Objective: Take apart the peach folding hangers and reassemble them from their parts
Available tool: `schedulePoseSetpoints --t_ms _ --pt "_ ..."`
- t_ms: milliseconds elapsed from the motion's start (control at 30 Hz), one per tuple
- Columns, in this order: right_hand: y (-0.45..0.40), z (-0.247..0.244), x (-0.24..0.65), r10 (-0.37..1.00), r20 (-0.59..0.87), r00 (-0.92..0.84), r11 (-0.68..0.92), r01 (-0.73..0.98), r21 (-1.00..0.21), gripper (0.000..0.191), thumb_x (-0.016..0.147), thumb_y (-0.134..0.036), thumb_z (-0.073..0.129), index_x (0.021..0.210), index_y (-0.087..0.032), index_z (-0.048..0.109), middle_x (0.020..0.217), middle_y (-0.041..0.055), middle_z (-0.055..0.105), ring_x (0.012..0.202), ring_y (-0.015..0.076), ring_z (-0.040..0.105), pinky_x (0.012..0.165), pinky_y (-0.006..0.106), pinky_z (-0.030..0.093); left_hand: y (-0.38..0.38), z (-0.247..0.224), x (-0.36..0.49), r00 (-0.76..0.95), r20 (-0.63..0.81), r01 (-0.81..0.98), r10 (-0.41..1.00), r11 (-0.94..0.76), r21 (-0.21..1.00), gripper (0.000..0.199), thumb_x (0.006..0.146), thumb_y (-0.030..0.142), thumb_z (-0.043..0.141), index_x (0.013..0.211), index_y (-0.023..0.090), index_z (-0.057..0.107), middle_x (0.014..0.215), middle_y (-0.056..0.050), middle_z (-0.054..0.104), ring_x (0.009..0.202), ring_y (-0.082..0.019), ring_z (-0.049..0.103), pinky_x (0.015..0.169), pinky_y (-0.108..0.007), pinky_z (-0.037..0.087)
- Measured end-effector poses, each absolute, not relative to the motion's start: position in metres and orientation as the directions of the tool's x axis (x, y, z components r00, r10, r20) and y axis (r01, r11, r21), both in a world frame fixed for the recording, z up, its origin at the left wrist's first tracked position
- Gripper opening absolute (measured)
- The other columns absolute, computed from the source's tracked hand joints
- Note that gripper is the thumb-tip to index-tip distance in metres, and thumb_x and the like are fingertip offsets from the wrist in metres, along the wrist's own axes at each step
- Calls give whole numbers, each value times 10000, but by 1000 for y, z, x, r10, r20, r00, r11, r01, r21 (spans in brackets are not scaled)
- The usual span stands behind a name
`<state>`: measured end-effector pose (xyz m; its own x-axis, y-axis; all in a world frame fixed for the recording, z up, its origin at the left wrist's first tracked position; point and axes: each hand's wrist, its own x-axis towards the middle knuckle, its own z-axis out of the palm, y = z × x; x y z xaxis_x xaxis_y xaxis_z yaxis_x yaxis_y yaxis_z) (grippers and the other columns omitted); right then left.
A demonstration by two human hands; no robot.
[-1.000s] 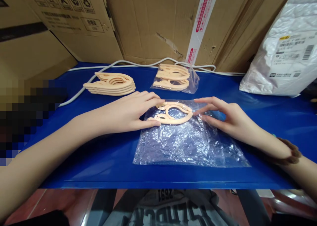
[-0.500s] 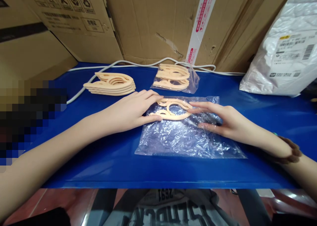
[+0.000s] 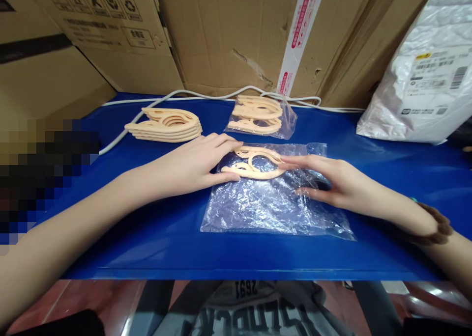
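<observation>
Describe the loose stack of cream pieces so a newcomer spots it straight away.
On the blue table, look just beyond the left hand, toward the white cable at the back. There sits a stack of cream looped pieces. Unlike the other cream pieces, which lie in or on clear bags, this stack is bare.

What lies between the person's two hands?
In the head view, a peach looped piece lies between the left hand and right hand, with a clear bag; whether inside or on top, I can't tell.
</observation>
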<state>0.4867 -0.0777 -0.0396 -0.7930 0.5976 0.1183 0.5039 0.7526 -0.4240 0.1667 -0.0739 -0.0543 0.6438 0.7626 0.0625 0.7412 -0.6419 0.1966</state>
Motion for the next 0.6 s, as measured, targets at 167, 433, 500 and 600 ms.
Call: schedulePoseSetpoints --t_ms 167,433,500,600 --pt "-78 -41 485 612 106 -784 733 512 -447 594 951 -311 620 1511 -322 422 1499 19 539 1331 227 555 1090 404 482 -73 -53 161 628 68 762 775 -630 149 745 952 662 449 1494 151 426 1426 -161 554 1250 -339 539 1047 -473 422" --pt "-72 -37 496 713 197 -673 699 657 -282 540 990 -315 541 1506 -277 386 1212 40 733 1011 229 724 851 368 550 -61 -24 121 581 147 797 801 -596 98 913 889 759 465 1545 148 294 1648 -152 232 1533 -315 156 1239 -515 168" --pt "-69 -36 499 734 199 -649 678 688 -257 529 988 -314 536 1497 -277 397 1143 38 757 949 235 736 803 366 547 -52 -23 92 530 69 841 845 -534 81 978 856 796 464 1559 150 254 1672 -166 154 1535 -389 108 1217 -581 167" --pt "-67 -37 502 736 185 -651 676 696 -240 499 980 -329 549 1464 -267 443 1100 29 770 909 230 742 751 345 537 -35 -30 42 473 -62 881 879 -469 68 1089 713 862 563 1547 204 322 1621 -150 308 1430 -517 267 1134 -704 218"
